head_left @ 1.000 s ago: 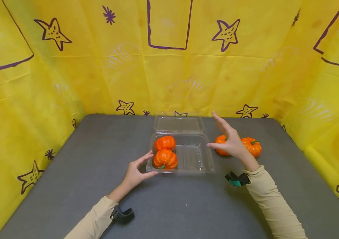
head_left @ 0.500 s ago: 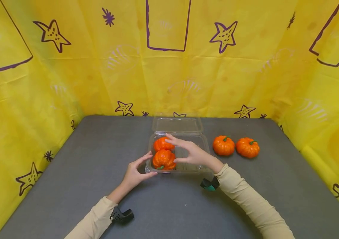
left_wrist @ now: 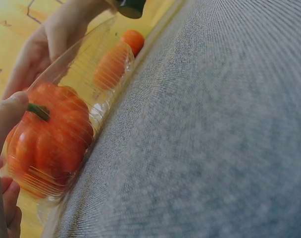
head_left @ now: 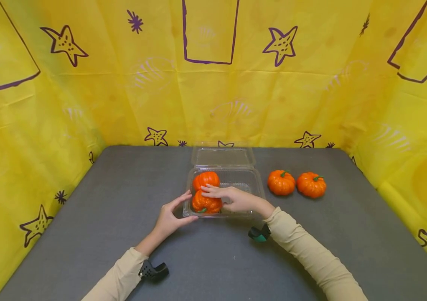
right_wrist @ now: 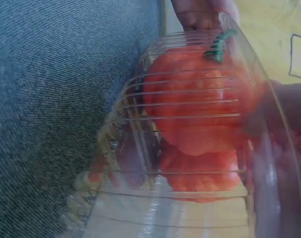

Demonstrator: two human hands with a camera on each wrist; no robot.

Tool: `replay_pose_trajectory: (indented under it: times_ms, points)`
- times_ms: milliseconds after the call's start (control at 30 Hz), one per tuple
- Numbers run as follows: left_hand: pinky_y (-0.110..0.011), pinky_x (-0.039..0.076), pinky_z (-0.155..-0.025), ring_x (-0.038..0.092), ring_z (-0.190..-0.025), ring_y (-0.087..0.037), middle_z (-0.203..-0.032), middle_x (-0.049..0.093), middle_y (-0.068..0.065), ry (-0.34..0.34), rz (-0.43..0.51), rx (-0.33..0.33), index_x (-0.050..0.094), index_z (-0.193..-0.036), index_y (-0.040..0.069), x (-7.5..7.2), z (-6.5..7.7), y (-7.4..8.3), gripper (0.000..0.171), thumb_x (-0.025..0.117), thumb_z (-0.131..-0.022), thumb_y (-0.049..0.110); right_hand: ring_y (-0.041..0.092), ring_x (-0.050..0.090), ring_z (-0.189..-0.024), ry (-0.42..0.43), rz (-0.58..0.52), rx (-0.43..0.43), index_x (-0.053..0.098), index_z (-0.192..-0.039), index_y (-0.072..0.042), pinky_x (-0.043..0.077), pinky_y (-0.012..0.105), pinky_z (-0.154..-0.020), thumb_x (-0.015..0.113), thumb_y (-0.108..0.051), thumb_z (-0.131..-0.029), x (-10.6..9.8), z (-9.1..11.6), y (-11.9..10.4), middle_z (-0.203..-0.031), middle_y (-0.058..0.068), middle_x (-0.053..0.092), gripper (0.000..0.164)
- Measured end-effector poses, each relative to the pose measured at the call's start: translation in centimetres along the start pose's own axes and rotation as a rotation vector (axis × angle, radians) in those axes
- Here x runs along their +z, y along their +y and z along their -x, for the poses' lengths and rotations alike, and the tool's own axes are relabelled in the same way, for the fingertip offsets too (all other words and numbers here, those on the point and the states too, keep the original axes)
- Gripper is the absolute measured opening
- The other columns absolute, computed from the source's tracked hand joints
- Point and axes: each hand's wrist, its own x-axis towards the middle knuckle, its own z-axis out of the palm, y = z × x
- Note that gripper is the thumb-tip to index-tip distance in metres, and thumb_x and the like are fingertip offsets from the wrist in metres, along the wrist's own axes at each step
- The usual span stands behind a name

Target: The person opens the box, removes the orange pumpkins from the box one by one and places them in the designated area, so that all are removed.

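A clear hinged plastic container (head_left: 262,190) stands on the table with its lid (head_left: 222,157) raised at the back. Two orange pumpkins share its left half: a rear pumpkin (head_left: 206,180) and a front pumpkin (head_left: 206,204), whose green stem faces me. My left hand (head_left: 169,216) holds the container's front left corner, thumb at the front and fingers along the left side. Over the front pumpkin lies my right hand (head_left: 237,198), its fairly straight fingers touching the top and its thumb by the right side. The right wrist view shows this pumpkin (right_wrist: 190,109) through the ribbed wall.
Two more pumpkins sit to the right of the container, a nearer one (head_left: 281,182) and one farther right (head_left: 311,185). A grey cloth covers the table (head_left: 206,259). Yellow curtains (head_left: 213,96) with dark drawings stand behind and at both sides.
My right hand has moved left from beside the loose pumpkins, crossed the container and come down onto the front pumpkin. The left hand stays at its corner.
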Motion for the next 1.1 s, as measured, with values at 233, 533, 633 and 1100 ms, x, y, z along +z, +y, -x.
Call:
replay_pose_trajectory:
  times_ms: [233,533,633,1100]
  points:
    - [-0.048,0.040,-0.084,0.049,-0.107,-0.040,-0.117,0.050,-0.028,0.003,0.009,0.005,0.055,-0.109,-0.013,0.0,0.0,0.0,0.056,0.080,-0.058,-0.006,0.018,0.027,-0.128,0.090,0.208,-0.026,0.042,-0.132,0.000,0.032,0.028,-0.097,0.071,-0.003,-0.075,1.2,-0.1,0.7,-0.139,0.014,0.034,0.064]
    - [-0.042,0.041,-0.086,0.048,-0.108,-0.039,-0.118,0.050,-0.028,0.003,0.022,0.004,0.055,-0.109,-0.013,0.0,-0.1,-0.1,0.057,0.079,-0.058,-0.007,0.019,0.040,-0.120,0.190,0.256,-0.016,0.048,-0.128,-0.003,0.038,0.026,-0.091,0.077,-0.007,-0.069,1.2,0.6,0.9,-0.133,0.010,0.043,0.067]
    - [-0.038,0.041,-0.088,0.048,-0.108,-0.039,-0.118,0.050,-0.028,0.003,0.020,0.000,0.055,-0.109,-0.013,0.1,-0.1,-0.1,0.057,0.080,-0.058,-0.006,0.018,0.042,-0.119,0.192,0.257,0.030,0.048,-0.129,-0.004,0.039,0.027,-0.091,0.078,-0.011,-0.068,1.0,0.8,0.6,-0.132,0.008,0.045,0.068]
    - [-0.021,0.034,-0.092,0.047,-0.110,-0.036,-0.119,0.050,-0.025,0.003,0.025,-0.042,0.055,-0.111,-0.011,0.1,-0.1,0.0,0.057,0.079,-0.060,-0.005,0.023,0.043,-0.118,0.292,0.150,0.096,0.048,-0.128,-0.004,0.038,0.034,-0.092,0.082,-0.022,-0.063,0.2,1.1,0.5,-0.130,0.010,0.046,0.075]
